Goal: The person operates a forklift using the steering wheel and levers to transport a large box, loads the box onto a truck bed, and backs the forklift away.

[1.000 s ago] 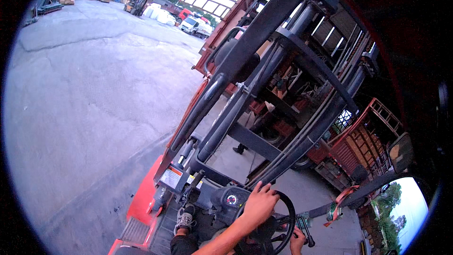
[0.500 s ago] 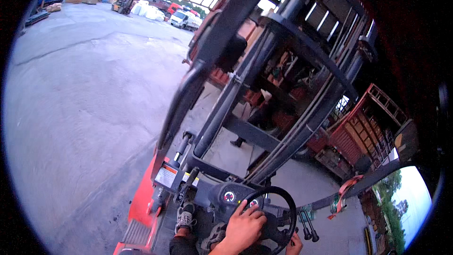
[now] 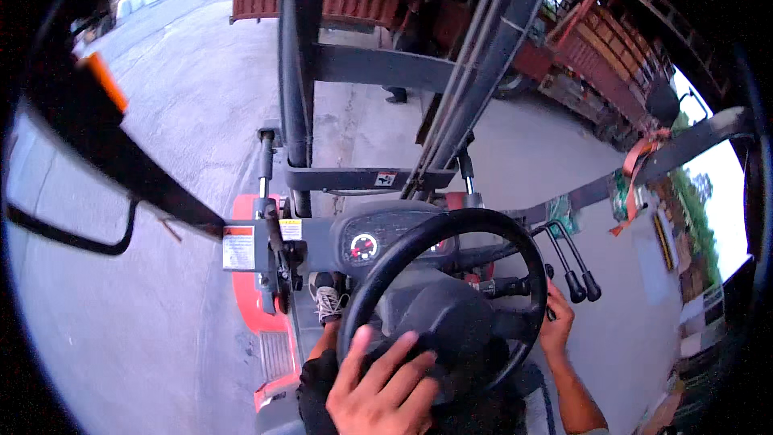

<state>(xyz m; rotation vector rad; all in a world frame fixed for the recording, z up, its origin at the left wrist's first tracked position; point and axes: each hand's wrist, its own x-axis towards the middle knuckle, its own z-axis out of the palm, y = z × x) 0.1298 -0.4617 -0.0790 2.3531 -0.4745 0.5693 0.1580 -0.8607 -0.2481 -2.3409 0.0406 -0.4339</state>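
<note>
A: Two hands we see; our left hand (image 3: pixel 378 391) lies flat, fingers spread, on the black steering wheel (image 3: pixel 441 306) low in view.
B: Our right hand (image 3: pixel 557 324) curls beside the wheel under the control levers (image 3: pixel 573 262); its grasp we cannot tell.

Red-white rect. warning label (image 3: pixel 238 247) left of dash, small yellow label (image 3: pixel 291 229) beside; round red-lit gauge (image 3: pixel 364 246) centre; white sticker (image 3: pixel 386 180) on far crossbar.

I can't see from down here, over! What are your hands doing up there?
Left hand flat on the black steering wheel, fingers spread. Right hand at the black control levers. Forklift mast ahead; a person's feet beyond it.
</note>
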